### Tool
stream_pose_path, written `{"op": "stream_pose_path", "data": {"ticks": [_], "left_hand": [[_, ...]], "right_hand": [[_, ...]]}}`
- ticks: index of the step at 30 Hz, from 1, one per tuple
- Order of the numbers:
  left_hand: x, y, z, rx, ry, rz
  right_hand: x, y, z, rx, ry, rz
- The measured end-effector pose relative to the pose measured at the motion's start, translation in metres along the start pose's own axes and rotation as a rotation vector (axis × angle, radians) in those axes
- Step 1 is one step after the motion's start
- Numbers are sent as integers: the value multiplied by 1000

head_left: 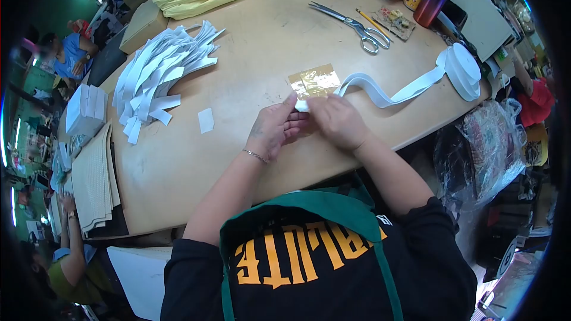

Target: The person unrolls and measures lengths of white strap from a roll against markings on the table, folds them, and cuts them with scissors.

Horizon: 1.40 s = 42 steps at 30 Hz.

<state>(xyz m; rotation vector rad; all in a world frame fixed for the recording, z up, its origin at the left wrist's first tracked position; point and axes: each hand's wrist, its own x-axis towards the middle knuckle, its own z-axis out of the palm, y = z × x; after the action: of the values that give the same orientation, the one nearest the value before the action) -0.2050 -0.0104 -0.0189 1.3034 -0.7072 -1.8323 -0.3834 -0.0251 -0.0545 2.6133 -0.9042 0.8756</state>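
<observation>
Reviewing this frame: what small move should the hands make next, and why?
Perhaps the right hand should draw in a little more of the long, flat, white ribbon-like band. It meets the left hand at a small white piece, while the band beyond lies in a loose curve toward the round white roll, so there appears to be slack.

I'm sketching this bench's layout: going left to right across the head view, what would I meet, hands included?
White stack → pile of white strips → left hand → right hand → white roll.
</observation>
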Motion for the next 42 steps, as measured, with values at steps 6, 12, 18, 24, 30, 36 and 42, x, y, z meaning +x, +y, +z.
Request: {"op": "stream_pose_path", "data": {"ticks": [6,12,18,24,30,36,42], "left_hand": [[-15,-4,-19,233,24,26],[-42,2,-42,475,51,538],[-72,16,-44,1040,65,1067],[-76,11,-76,857,174,941],[-86,13,-147,608,261,842],[-126,17,-201,562,337,842],[-135,21,-210,626,345,828]], "right_hand": [[-1,-35,4,46,32,-8],[30,-62,-40,160,5,189],[80,-46,-56,536,-491,278],[80,-3,-61,568,-700,300],[1,72,-85,130,-343,455],[-84,172,-102,-844,-421,894],[-91,203,-124,-599,-413,989]]}}
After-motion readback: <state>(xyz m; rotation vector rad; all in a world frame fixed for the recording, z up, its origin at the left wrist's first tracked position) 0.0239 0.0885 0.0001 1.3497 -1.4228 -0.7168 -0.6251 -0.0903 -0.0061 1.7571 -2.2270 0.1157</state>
